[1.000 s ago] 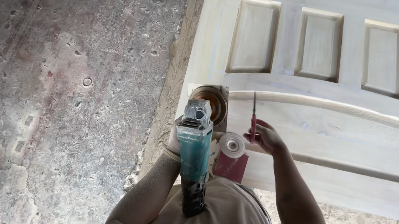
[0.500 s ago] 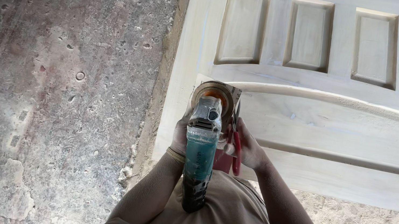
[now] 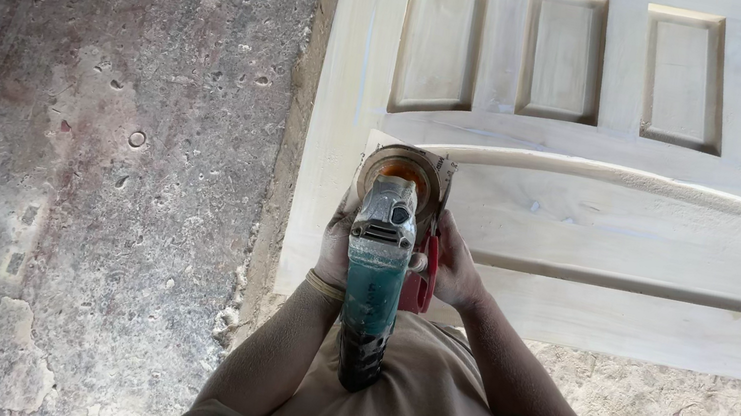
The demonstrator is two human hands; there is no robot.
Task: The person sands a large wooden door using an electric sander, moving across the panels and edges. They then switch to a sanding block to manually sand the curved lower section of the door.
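Grinder: I see the grinder (image 3: 372, 285) in the middle of the view, with teal body and grey metal head. Its dark rear end points back to the person's chest, and its head lies over the near left part of the door.
Disc: a round disc (image 3: 402, 171) with guard sits at the front of the grinder, low over the pale wood. I cannot tell if it touches.
Left hand: the left hand (image 3: 334, 250) is closed around the left side of the grinder, just behind the head. Only a part of it shows.
Right hand: the right hand (image 3: 453, 268) presses against the right side of the grinder, fingers curled. It has hold of a red-handled tool (image 3: 421, 283), which lies between the palm and the grinder body.
Door: the door (image 3: 601, 167) is unfinished pale wood and lies flat. It has four sunken panels in a row at the far side and a curved rail under them.
Floor: the floor (image 3: 88, 138) at the left is rough, stained concrete. At the lower right it is covered with sawdust.
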